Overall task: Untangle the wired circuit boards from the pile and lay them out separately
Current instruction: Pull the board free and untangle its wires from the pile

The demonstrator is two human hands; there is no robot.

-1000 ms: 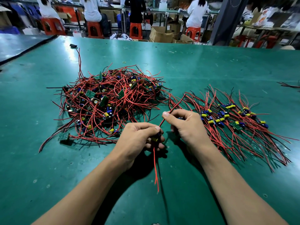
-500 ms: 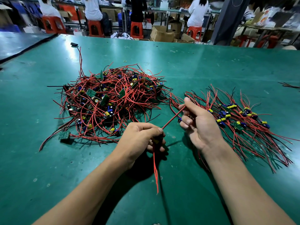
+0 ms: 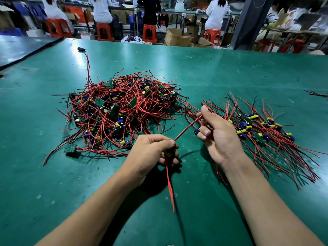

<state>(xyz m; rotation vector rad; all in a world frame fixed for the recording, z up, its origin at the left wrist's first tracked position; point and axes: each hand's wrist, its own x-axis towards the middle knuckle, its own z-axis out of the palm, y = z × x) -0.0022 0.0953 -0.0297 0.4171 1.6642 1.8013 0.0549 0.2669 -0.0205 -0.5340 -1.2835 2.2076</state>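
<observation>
Head view: red wire (image 3: 188, 127) held at two places
Its lower part is clenched in the left grip (image 3: 152, 151); its upper part is pinched by the right grip (image 3: 218, 132)

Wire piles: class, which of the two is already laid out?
The right pile, behind the right hand: its wires lie fanned side by side; the left pile is tangled.

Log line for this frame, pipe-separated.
phase: untangling | left hand: grips wired board | right hand: pinches red wire stretched from left hand | pile: tangled, left | laid-out boards: right, on table
</observation>
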